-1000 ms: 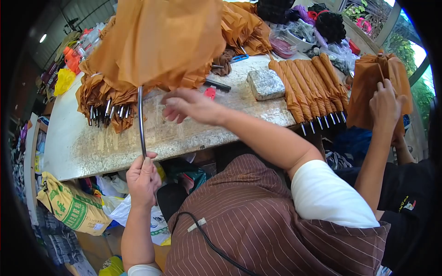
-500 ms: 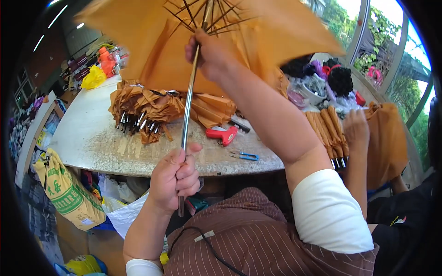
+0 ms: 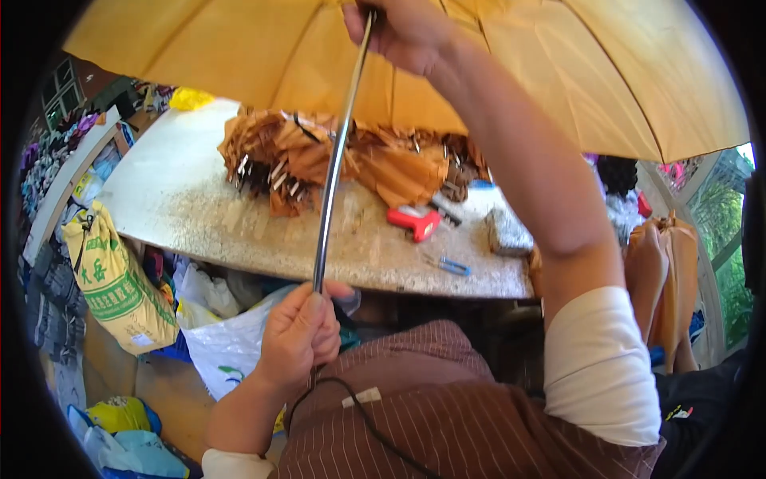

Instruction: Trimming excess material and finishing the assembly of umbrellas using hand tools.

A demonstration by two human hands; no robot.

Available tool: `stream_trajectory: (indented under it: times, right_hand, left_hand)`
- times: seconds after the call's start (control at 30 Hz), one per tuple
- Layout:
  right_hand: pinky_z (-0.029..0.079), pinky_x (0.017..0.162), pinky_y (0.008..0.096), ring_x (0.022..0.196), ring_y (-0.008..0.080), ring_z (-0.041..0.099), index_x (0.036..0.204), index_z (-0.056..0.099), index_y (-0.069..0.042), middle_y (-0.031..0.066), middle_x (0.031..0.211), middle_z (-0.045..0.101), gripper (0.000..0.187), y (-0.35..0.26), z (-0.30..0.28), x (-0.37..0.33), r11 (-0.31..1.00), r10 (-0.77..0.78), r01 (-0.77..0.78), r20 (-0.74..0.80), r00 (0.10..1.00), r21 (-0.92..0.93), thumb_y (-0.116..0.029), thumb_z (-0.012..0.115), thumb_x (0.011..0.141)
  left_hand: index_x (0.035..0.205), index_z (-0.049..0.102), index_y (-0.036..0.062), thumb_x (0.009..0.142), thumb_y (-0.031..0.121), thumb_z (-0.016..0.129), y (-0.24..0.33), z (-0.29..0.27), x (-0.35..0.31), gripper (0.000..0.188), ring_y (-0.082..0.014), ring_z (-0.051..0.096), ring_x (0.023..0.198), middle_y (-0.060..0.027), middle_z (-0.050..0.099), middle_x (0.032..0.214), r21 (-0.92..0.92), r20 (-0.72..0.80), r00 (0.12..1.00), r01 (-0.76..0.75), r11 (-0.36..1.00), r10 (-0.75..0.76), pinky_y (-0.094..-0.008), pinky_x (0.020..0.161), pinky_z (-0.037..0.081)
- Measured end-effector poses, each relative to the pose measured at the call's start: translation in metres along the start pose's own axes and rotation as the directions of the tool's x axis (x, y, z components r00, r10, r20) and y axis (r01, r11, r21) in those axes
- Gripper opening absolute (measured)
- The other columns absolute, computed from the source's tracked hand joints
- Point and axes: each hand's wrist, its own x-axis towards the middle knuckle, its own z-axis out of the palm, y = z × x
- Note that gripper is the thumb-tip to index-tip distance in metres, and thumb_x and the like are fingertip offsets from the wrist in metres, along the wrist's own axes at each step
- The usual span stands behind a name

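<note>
An orange umbrella (image 3: pixel 239 64) is spread wide above the table, its canopy cut off by the top of the picture. Its bare metal shaft (image 3: pixel 335 160) slants down toward my body. My left hand (image 3: pixel 303 329) is closed around the lower end of that shaft, in front of my striped apron. Higher up, my right hand (image 3: pixel 403 36) grips the upper shaft close under the canopy, with my arm stretched far forward. Beyond the shaft lies a heap of folded orange umbrellas (image 3: pixel 279 156), metal shaft ends sticking out.
On the worn table (image 3: pixel 167 199) lie a red-handled tool (image 3: pixel 416 223), blue thread snips (image 3: pixel 449 265) and a wrapped grey block (image 3: pixel 511 232). A co-worker's hand (image 3: pixel 645 255) holds orange cloth (image 3: pixel 678 263) at right. A printed yellow sack (image 3: pixel 120 287) stands at left.
The canopy has spread from partly open to wide open. My right hand has moved up and forward along with it. The view has shifted, and the wrapped block now shows on the table.
</note>
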Motion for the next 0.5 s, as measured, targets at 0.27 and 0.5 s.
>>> stream_trajectory:
  times: [0.27,0.5]
  right_hand:
    - [0.047,0.063,0.0238,0.067,0.0152,0.056,0.085,0.059,-0.005,0.0058,0.074,0.057,0.031,0.050,0.054,-0.054,0.874,0.287,-0.276,0.034,0.957,0.401,-0.032,0.050,0.095]
    - [0.049,0.071,0.0332,0.072,0.0209,0.059,0.089,0.055,-0.003,0.0099,0.081,0.059,0.041,0.140,0.018,-0.133,0.651,0.431,-0.408,0.131,0.893,0.640,-0.040,0.042,0.098]
  left_hand:
    - [0.115,0.046,-0.0003,0.098,0.018,0.046,0.012,0.006,0.020,0.024,-0.0084,0.026,0.041,0.0002,0.035,0.056,-0.308,0.193,0.981,0.080,0.948,-0.020,-0.0241,0.037,0.025]
    - [0.110,0.042,0.0025,0.095,0.013,0.051,-0.011,0.018,0.009,0.021,-0.0251,0.055,0.054,-0.0086,0.049,0.065,-0.550,0.408,0.894,0.401,0.732,-0.184,-0.0389,0.053,0.048]
